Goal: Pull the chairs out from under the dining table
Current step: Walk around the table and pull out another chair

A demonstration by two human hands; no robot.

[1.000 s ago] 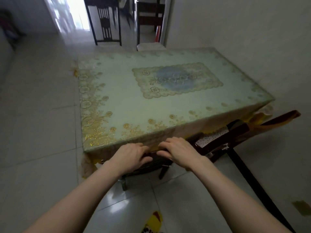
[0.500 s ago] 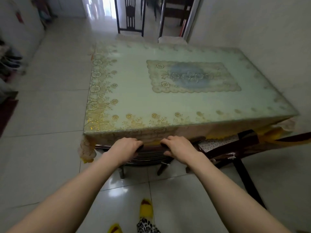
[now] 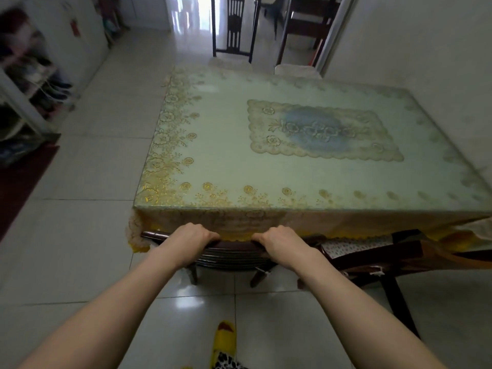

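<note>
A dining table under a pale green cloth with gold flowers fills the middle of the view. A dark wooden chair is tucked beneath its near edge, with only the backrest top and two legs showing. My left hand and my right hand both grip the top rail of that backrest, fingers curled under the cloth's hem. A second dark chair with a patterned seat stands to the right, turned at an angle and partly out from under the table.
Two more dark chairs stand beyond the table's far end. A white wall runs along the right. A shoe rack sits at the left. Tiled floor lies all around. My yellow slipper is below.
The view has shifted to the right and closer to the table. Both hands have stayed on the chair's backrest rail, and the chair looks drawn slightly further out from under the cloth.
</note>
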